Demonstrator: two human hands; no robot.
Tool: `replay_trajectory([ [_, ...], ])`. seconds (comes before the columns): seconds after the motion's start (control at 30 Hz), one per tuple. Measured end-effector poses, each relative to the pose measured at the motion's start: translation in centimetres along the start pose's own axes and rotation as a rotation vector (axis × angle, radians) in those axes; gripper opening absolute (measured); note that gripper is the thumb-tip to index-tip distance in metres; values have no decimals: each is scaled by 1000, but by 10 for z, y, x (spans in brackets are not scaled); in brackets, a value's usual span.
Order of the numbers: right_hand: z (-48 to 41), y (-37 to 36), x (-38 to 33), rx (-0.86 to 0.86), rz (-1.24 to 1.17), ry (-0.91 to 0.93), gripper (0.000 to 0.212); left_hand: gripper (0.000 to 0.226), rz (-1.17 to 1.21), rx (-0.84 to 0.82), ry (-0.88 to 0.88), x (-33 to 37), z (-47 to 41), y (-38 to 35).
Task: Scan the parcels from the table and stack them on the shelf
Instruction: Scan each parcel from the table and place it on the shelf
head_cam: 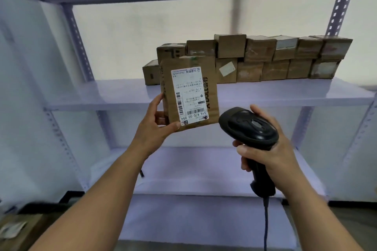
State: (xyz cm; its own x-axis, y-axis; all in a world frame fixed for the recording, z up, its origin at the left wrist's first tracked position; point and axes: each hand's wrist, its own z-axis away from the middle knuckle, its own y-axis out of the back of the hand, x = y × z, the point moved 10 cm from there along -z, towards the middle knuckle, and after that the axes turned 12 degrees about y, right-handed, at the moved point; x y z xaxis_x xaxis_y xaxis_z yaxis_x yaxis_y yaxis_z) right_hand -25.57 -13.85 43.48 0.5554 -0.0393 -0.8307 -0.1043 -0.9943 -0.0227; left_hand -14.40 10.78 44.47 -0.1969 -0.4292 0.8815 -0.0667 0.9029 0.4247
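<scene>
Cardboard parcel (188, 91) gripped upright by left hand (157, 126); right hand (271, 149) grips scanner (248, 126) beside it.

Thirteen cardboard parcels (260, 50) show on the shelf (265, 91), seven above six; before it, one labelled parcel (189, 93), one barcode scanner (248, 126).

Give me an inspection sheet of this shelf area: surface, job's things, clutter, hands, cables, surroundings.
Surface: pale shelf board carries stacked boxes, two rows high.
Job's things: parcel held before the shelf, label toward camera; scanner beside it.
Clutter: brown box at lower left edge, cut off.
Hands: left hand grips the parcel's lower corner; right hand grips the scanner handle.
Cables: cable hangs from the scanner handle.
Surroundings: perforated shelf post; white wall behind.
</scene>
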Motion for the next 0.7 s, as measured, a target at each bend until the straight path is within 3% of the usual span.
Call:
replay_trajectory([
  [0.33, -61, -62, 25, -89, -2, 5, 87, 81, 61, 175, 54, -33, -62, 83],
  [0.7, -161, -160, 64, -73, 90, 25, 86, 61, 54, 235, 109, -82, -203, 193],
])
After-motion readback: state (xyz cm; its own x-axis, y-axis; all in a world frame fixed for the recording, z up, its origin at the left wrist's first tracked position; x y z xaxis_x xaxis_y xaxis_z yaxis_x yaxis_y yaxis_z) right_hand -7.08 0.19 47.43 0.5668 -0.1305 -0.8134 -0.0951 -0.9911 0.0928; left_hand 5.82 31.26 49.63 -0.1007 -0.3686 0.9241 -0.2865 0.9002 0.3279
